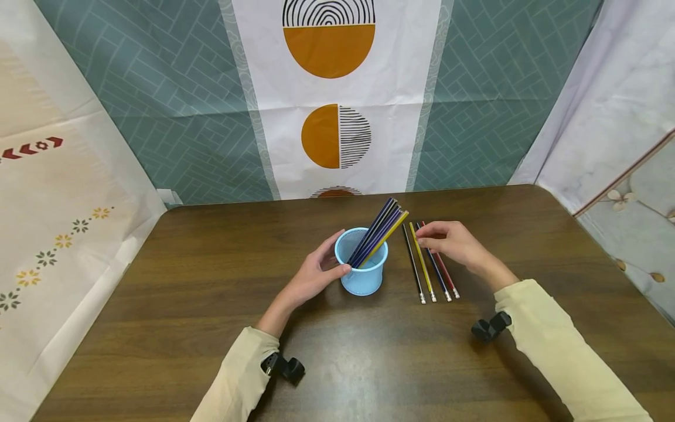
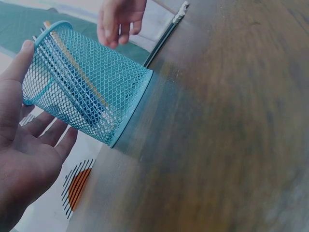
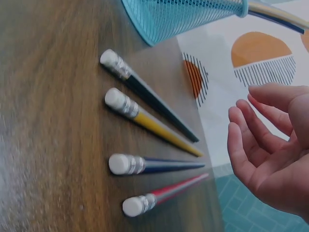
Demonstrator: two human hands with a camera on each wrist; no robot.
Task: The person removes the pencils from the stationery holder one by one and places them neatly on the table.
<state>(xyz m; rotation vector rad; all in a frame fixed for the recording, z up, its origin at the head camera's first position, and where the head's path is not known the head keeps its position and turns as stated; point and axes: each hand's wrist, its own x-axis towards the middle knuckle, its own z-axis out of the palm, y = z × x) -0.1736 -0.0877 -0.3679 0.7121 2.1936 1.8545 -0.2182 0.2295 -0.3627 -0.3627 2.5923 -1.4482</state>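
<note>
A light blue mesh pencil cup [image 1: 362,284] stands upright on the table, with several dark, purple and yellow pencils [image 1: 375,235] leaning to the right inside it. My left hand [image 1: 316,276] holds the cup from its left side, thumb at the near rim and fingers round the far side. To the right, a black pencil [image 3: 159,104], a yellow pencil [image 3: 161,131], a blue pencil [image 3: 174,165] and a red pencil [image 3: 179,188] lie side by side, white eraser ends toward me. Above their far ends hovers my right hand [image 1: 454,241], fingers loosely bent, nothing between them.
The brown wooden table [image 1: 211,252] has rounded far corners. Behind it hangs a green and white patterned cloth [image 1: 200,117], and pale cloths hang at both sides. Small black devices [image 1: 491,326] sit on both wrists.
</note>
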